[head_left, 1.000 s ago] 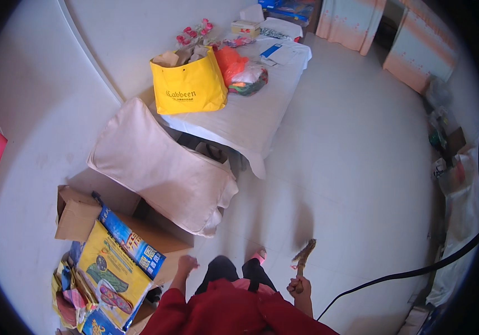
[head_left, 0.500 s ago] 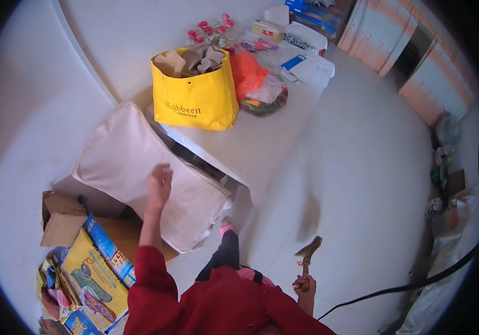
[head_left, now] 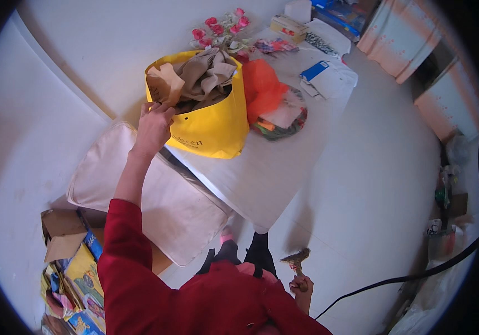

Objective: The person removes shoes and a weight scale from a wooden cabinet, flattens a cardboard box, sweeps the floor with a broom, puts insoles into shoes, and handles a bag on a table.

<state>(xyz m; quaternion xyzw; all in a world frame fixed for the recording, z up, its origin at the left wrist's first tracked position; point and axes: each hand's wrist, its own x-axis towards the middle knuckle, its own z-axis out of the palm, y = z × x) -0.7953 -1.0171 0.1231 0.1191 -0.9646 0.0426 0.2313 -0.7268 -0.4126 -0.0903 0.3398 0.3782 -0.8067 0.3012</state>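
My left hand (head_left: 155,127) reaches forward to the near left rim of a yellow bag (head_left: 217,131), its fingers curled over the edge. Brown paper (head_left: 168,84) and crumpled greyish-brown cloth or paper (head_left: 208,72) fill the bag, which stands on a table with a pale cover (head_left: 250,184). Low on the right, my right hand (head_left: 302,286) is closed round the handle of a small brush (head_left: 296,258); its brownish bristle head points up and away from me. An orange-red plastic bag (head_left: 264,84) rests against the yellow bag's right side.
A pale padded cushion (head_left: 150,206) leans against the table's left side. Cardboard boxes (head_left: 63,234) and colourful packages (head_left: 86,279) lie at lower left. Pink flowers (head_left: 220,30) and a blue packet (head_left: 313,70) are farther back. A black cable (head_left: 401,278) crosses at right.
My left hand has moved from above the cushion up to the yellow bag's rim. The brush in my right hand has tilted leftward. My body is nearer the table.
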